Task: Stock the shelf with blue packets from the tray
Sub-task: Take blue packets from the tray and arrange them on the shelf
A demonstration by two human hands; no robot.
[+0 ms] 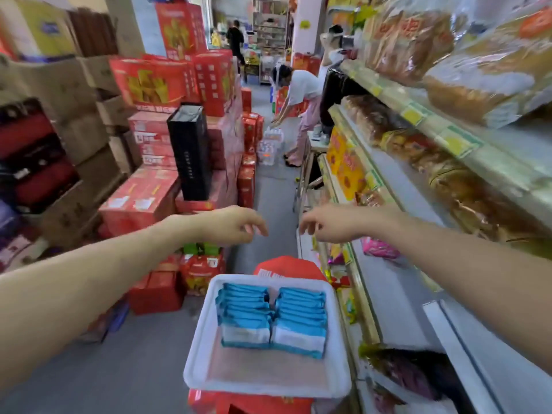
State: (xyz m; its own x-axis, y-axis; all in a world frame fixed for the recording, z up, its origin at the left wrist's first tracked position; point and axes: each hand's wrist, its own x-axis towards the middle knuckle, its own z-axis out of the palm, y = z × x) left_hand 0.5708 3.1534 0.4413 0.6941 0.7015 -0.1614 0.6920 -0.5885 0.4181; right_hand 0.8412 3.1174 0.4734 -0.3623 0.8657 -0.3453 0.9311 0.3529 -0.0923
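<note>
both hands hang empty over the aisle, held out beyond the tray: the left hand (239, 225) has its fingers loosely curled and drooping with nothing in them, and the right hand (325, 224), across a small gap from it, is the same, fingers slack and pointing down, gripping nothing. below them and nearer the camera sits the white tray (197, 339). the blue packets (301, 318) are all inside it, standing on edge in two neat rows side by side against its far wall, while the near half shows only the tray's bare pinkish floor. the tray rests on a red stand (286, 265); whether that is a stool or a box i cannot tell. to the right runs the shelf (397, 282), with a pink packet (379, 248) lying on it just under the right wrist. the tiers above hold yellow boxes (346, 165) and bagged bread (412, 37). on the left side of the aisle red cartons (140, 198) are stacked high, a black box (191, 150) stands upright on them, and brown cardboard cartons (74, 94) are piled behind. far down the aisle a person (298, 115) bends toward packs of bottled water (270, 144) on the floor.
</note>
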